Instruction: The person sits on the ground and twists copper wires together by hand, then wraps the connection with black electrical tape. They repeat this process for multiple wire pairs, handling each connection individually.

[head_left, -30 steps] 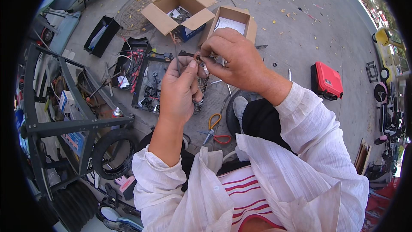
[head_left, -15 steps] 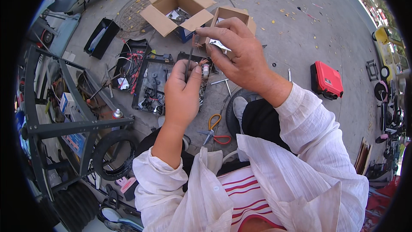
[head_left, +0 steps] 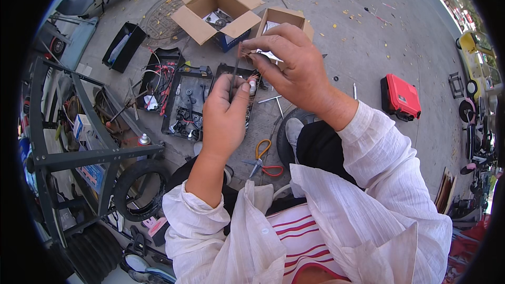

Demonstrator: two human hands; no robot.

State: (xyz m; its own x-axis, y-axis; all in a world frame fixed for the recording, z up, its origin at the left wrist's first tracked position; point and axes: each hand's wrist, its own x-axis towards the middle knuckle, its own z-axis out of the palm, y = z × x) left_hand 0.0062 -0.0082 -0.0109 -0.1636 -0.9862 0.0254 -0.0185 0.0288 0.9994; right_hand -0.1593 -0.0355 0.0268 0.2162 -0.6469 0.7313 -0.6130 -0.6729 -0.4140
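My left hand (head_left: pixel 224 118) is closed round a dark cable (head_left: pixel 235 69) held upright before me. Frayed copper strands (head_left: pixel 240 51) show at the cable's top end. There my right hand (head_left: pixel 297 63) has its thumb and index finger at the strands, closed on them. More loose copper strands (head_left: pixel 252 77) stick out beside my left thumb. On the ground below my hands lie scissors (head_left: pixel 257 164) with one orange and one red handle loop, blades apart.
Black trays of parts (head_left: pixel 184 102) lie beyond my left hand, with an open cardboard box (head_left: pixel 201 26) farther off. A red case (head_left: pixel 401 98) stands at right. At left are a dark metal frame (head_left: pixel 100 155) and a tyre (head_left: pixel 122 192). A T-shaped tool (head_left: pixel 279 106) lies near my foot.
My right thumb and index finger have drawn together on the copper strands, the fingertips coming slightly lower. The left hand has barely moved and keeps its grip on the cable.
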